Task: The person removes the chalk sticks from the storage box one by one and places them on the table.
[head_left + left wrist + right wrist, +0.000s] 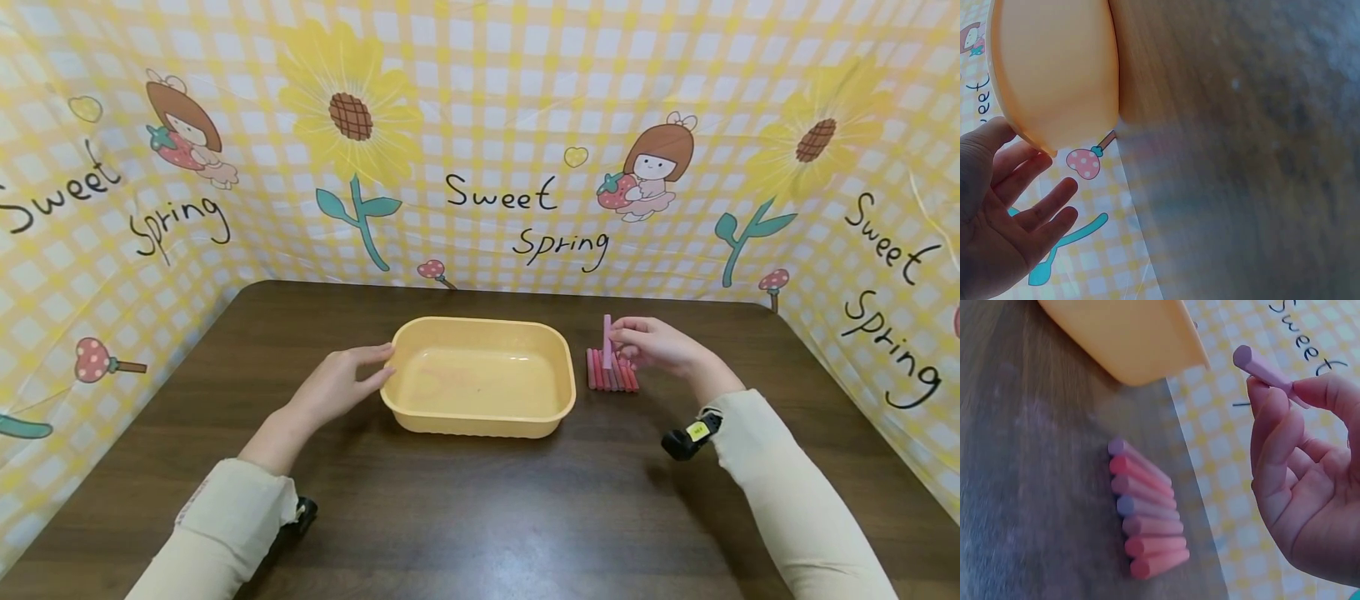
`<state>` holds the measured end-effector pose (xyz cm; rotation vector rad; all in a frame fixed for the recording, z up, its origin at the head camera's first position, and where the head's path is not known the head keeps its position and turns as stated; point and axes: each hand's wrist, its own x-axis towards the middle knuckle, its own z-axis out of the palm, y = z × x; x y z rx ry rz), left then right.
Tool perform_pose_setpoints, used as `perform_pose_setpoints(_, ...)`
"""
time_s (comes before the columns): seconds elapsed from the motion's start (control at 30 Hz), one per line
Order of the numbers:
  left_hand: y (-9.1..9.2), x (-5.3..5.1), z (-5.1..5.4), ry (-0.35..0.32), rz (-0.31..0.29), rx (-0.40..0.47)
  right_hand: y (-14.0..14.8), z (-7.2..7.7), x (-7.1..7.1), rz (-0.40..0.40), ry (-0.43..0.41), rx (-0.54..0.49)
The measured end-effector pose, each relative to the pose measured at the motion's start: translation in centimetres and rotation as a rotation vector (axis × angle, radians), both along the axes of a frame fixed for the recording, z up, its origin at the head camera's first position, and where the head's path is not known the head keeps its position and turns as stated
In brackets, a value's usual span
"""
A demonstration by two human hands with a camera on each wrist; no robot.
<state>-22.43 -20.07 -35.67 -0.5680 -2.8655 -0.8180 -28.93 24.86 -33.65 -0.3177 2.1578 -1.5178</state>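
In the head view, my left hand (337,385) touches the left rim of a yellow plastic basin (480,425) with thumb and fingertips. The left wrist view shows that hand (1016,212) with fingers spread and fairly straight beside the basin's outer wall (1057,62). To the basin's right, my right hand (660,343) pinches a light purple stick of chalk (607,342), raised nearly upright. Below it, a row of several pink and purple chalk sticks (600,377) lies side by side on the table. The right wrist view shows the held chalk (1263,367) between thumb and fingertips.
The dark brown wooden table (450,517) carries the basin and the chalk row. A yellow-and-white checked cloth (487,108) with printed flowers and figures stands around its back and sides. A black wrist camera (686,442) hangs under the right cuff.
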Motion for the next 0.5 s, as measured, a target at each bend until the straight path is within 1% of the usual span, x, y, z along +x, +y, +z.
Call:
perform_pose_setpoints(0.27,-0.1,0.0,-0.1,-0.007,0.001,0.006,2.1,-0.8,0.6,-0.074,-0.011,0.008)
perform_pose_setpoints(0.5,-0.1,0.0,-0.1,-0.012,-0.001,0.001,3.8,-1.8,0.9,-0.137,-0.055,0.001)
